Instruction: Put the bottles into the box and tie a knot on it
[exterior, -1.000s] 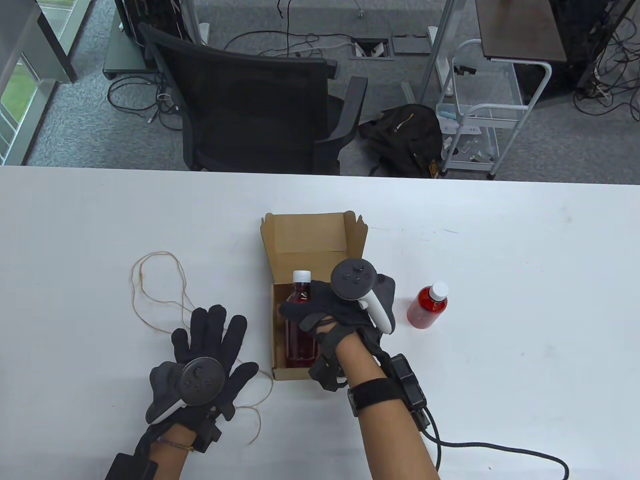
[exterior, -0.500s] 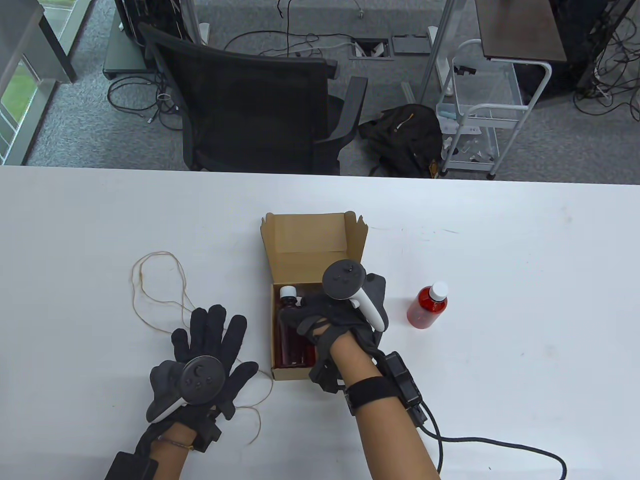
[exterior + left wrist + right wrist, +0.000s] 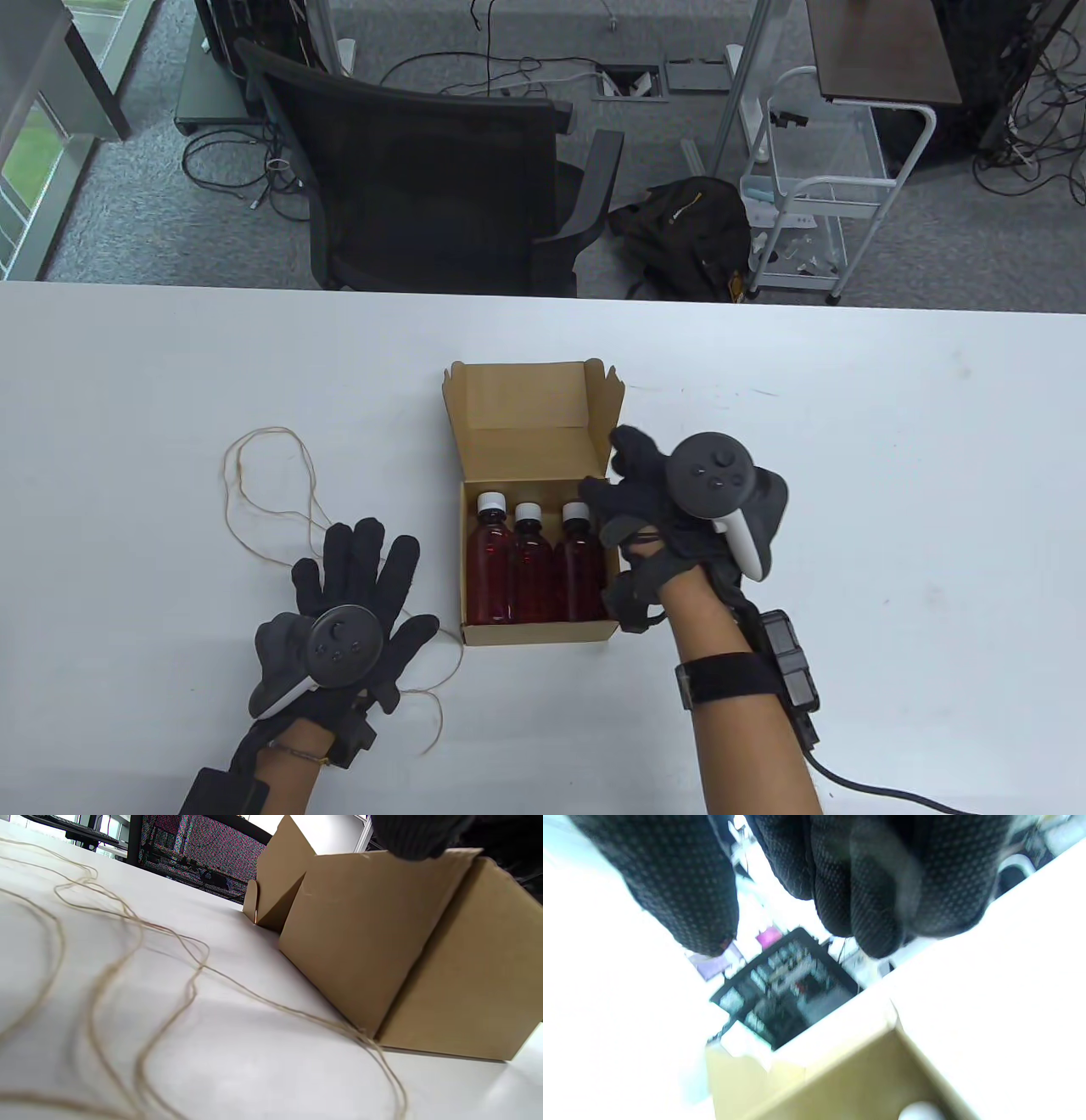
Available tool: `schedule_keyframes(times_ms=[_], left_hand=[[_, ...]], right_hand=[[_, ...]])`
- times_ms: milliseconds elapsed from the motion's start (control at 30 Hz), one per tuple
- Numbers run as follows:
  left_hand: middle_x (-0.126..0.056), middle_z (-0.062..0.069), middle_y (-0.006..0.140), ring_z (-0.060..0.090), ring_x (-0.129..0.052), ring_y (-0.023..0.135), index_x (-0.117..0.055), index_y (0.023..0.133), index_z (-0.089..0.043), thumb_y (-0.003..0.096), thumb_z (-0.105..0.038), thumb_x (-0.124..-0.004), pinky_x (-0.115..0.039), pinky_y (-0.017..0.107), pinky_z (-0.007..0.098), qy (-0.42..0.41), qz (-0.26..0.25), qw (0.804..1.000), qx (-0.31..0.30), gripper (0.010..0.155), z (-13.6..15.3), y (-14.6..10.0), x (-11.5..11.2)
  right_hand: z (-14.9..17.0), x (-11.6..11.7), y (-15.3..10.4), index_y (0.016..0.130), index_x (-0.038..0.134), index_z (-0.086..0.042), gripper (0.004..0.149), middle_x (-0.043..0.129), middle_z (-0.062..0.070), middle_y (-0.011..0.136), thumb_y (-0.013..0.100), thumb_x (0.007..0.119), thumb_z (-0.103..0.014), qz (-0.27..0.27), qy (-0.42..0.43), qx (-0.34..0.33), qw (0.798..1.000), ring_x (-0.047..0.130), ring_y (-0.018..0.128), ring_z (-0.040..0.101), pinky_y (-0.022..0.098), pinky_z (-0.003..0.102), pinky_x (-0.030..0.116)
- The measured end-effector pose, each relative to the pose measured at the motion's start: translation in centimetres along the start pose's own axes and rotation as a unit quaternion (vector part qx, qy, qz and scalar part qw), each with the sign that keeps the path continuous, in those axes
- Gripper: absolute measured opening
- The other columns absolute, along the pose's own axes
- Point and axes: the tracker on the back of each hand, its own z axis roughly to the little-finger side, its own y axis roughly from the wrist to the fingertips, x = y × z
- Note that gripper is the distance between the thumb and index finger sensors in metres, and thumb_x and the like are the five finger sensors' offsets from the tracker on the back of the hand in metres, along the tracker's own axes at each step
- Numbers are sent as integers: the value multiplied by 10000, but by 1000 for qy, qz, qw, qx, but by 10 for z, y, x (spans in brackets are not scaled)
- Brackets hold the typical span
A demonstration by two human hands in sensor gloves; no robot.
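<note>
1. Three bottles (image 3: 530, 564) stand side by side in the box (image 3: 543, 632), caps toward its raised lid.
2. A fourth bottle on the bench is hidden behind the right hand (image 3: 670, 526), fingers spread; grasp cannot tell.
3. Left hand (image 3: 352, 586) flat, released, resting on the string (image 3: 263, 501), box to its right.

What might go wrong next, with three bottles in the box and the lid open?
A fourth bottle may not fit: the three bottles already fill the box. The right hand, beside the box wall, might nudge it. The string lies in loose loops under the left hand and may tangle.
</note>
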Motion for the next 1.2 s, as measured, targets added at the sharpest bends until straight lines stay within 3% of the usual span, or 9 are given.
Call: schedule_keyframes(times_ms=[133, 233, 433, 600, 933, 1200], left_hand=[[-83, 236, 1263, 592, -95, 1098, -241, 1212, -262, 507, -622, -703, -204, 654, 811, 2, 0, 1000, -1, 917, -1, 0, -1], [-80, 237, 1264, 592, -96, 1098, -228, 1209, -269, 507, -623, -703, -204, 654, 811, 2, 1, 1000, -2, 918, -1, 0, -2], [-84, 237, 1263, 590, -96, 1098, -225, 1208, -269, 505, -624, -702, -207, 654, 811, 7, 1, 1000, -2, 921, -2, 0, -3], [-90, 238, 1263, 592, -99, 1097, -227, 1209, -268, 505, -623, -703, -208, 653, 811, 5, 1, 1000, -1, 921, -1, 0, -3], [-87, 237, 1265, 585, -93, 1101, -229, 1209, -270, 506, -623, -703, -197, 651, 812, 8, 11, 1000, 6, 919, 3, 3, -6], [-83, 237, 1265, 584, -88, 1100, -227, 1210, -270, 507, -622, -703, -195, 651, 812, 5, 10, 1000, 6, 919, 2, 3, -6]], right_hand=[[34, -36, -7, 1048, 589, -116, 795, 683, 167, 1041, 406, 949, -417, 72, 6, -3, 997, 726, 863, 439, 593, 556, 702], [71, -46, -14, 1072, 514, -116, 849, 581, 173, 1086, 407, 947, -419, 97, 54, 25, 994, 583, 926, 460, 643, 581, 588], [140, -23, -27, 1094, 402, -90, 944, 450, 212, 1116, 406, 947, -439, 73, 135, 100, 983, 445, 957, 489, 664, 610, 483], [169, 6, -28, 1094, 407, -103, 953, 460, 203, 1115, 393, 956, -442, 55, 164, 114, 978, 452, 956, 485, 663, 607, 488], [184, 35, -26, 1044, 545, -166, 848, 629, 150, 1056, 365, 994, -401, 88, 154, 126, 976, 592, 926, 445, 642, 579, 584], [154, 18, -25, 1042, 573, -105, 846, 726, 193, 995, 388, 975, -459, 92, 135, 87, 983, 754, 833, 451, 593, 562, 688]])
